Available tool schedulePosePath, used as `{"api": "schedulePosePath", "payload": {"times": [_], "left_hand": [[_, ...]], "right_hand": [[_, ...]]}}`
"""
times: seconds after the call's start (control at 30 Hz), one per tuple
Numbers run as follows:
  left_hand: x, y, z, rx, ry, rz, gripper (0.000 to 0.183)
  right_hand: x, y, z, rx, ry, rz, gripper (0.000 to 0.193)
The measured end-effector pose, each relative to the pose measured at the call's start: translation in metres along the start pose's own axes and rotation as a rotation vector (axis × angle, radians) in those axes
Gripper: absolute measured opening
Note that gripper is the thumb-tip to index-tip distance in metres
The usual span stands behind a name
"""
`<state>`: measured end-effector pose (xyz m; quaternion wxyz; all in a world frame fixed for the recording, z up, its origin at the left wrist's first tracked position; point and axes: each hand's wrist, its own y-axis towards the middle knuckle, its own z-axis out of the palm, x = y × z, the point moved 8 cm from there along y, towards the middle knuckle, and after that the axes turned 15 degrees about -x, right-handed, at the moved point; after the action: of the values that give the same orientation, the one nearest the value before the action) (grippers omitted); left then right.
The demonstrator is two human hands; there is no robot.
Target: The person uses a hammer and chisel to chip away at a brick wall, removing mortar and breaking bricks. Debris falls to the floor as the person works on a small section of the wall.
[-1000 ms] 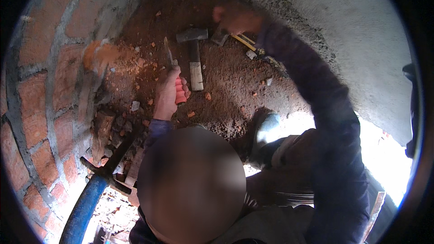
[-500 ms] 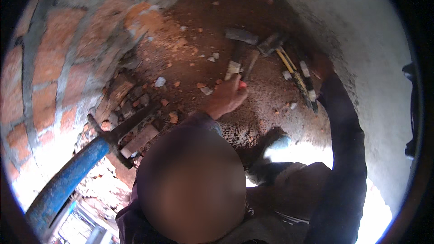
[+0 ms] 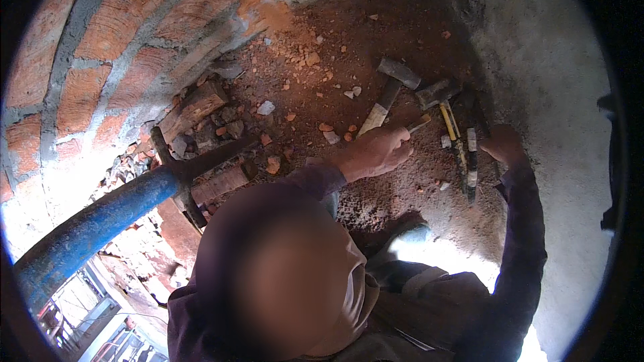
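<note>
Head view | slim tool [image 3: 419, 123]: in left hand [image 3: 372, 152], fingers closed round it, tip near yellow-handled hammer [image 3: 450, 121]; could snag if swung right | right hand [image 3: 504, 146]: grip cannot be told; knuckles could scrape nearby grey wall [image 3: 567, 127].

Everything is carried by a floor of reddish-brown earth [image 3: 376, 33], strewn with crumbs and small fragments. At the far left, a patch of orange rubble [image 3: 302, 57] is spread over it. Right of centre, a hammer [image 3: 386, 97] is seen lying aslant, its handle pale toward the near end. Just to its right, a yellow-handled hammer [image 3: 451, 123] is found, flanked by a dark rod with pale bands [image 3: 472, 161] (what it belongs to cannot be told). Pale stones [image 3: 266, 107] are scattered about, and brown chunks [image 3: 201, 105] are heaped at left.
</note>
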<state>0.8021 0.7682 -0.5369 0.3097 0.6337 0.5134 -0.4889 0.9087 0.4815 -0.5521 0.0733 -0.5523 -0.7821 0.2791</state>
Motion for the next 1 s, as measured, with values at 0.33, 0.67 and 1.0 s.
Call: {"api": "schedulePosePath", "payload": {"times": [0.33, 0.67, 1.0], "left_hand": [[0.001, -0.012, 0.041, 0.169, -0.625, -0.554, 0.051], [-0.012, -0.004, -0.001, -0.041, -1.124, -0.691, 0.066], [0.046, -0.009, -0.058, -0.629, -1.204, -0.793, 0.021]], "right_hand": [[0.063, -0.049, -0.089, 0.077, 1.357, 0.407, 0.024], [0.193, -0.051, -0.123, 0.099, 1.727, 0.002, 0.023], [0.219, -0.013, -0.078, 0.257, 1.552, 0.025, 0.038]]}}
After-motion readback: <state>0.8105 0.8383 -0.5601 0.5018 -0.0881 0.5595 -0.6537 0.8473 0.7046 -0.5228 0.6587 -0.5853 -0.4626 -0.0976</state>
